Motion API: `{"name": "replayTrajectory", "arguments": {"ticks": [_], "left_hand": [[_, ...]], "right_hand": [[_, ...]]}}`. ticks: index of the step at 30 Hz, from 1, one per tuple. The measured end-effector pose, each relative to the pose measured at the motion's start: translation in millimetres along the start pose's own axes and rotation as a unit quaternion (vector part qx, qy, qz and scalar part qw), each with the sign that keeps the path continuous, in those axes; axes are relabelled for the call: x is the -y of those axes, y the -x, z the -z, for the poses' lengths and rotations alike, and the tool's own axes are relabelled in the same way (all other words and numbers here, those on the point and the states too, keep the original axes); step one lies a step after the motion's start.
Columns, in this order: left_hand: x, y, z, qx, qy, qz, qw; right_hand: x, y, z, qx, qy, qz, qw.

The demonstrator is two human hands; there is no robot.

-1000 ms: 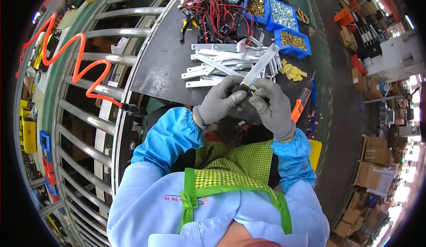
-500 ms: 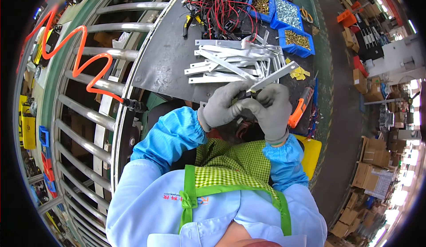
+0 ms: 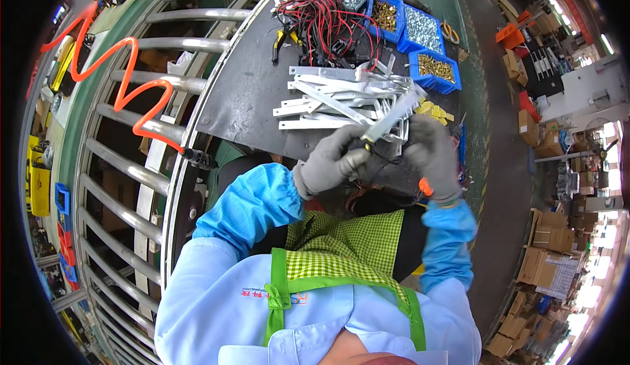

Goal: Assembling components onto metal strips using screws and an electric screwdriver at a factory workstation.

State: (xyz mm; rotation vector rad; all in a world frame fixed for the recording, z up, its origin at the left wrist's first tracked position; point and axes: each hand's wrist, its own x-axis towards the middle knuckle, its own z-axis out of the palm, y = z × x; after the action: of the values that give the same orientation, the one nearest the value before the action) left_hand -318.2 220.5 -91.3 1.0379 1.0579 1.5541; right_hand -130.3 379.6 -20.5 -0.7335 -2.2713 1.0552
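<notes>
Grey-gloved left hand [image 3: 330, 161] near table edge [image 3: 237, 140]

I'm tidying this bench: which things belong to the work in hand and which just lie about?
Likely in the work:
metal strip in the left hand, near the right hand
strip pile
wires
blue trays

Seemingly lying about:
scissors
pliers
cardboard boxes

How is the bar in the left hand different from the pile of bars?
The held bar is raised in the left hand; the pile lies on the table. The held bar is single and blurred; the pile shows many bars, mostly sharp. Both look silvery.
</notes>
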Motion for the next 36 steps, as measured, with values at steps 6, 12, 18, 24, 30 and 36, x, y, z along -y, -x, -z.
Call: {"name": "replayTrajectory", "arguments": {"ticks": [6,12,18,24,30,36], "left_hand": [[-19.6,-13.8,14.6,-0.031,0.109,0.058,0.992],[-10.0,-15.8,5.6,-0.015,0.082,0.104,0.991],[-10.8,-16.8,20.4,-0.051,0.069,0.091,0.992],[-3.9,-31.6,-5.5,-0.038,0.085,0.091,0.991],[-1.9,-32.7,-15.3,-0.063,0.093,0.057,0.992],[-12.5,-29.4,-7.2,-0.063,0.061,0.092,0.992]], "right_hand": [[-89.1,19.4,83.7,0.202,0.626,0.01,0.753],[-116.7,13.5,79.6,0.208,0.56,0.172,0.783],[-55.0,43.6,76.6,-0.027,0.254,0.104,0.961],[42.0,41.2,45.9,-0.296,-0.131,0.22,0.92],[94.1,19.4,1.2,-0.257,-0.251,0.443,0.821],[95.4,7.7,-21.5,-0.226,-0.304,0.485,0.788]]}}
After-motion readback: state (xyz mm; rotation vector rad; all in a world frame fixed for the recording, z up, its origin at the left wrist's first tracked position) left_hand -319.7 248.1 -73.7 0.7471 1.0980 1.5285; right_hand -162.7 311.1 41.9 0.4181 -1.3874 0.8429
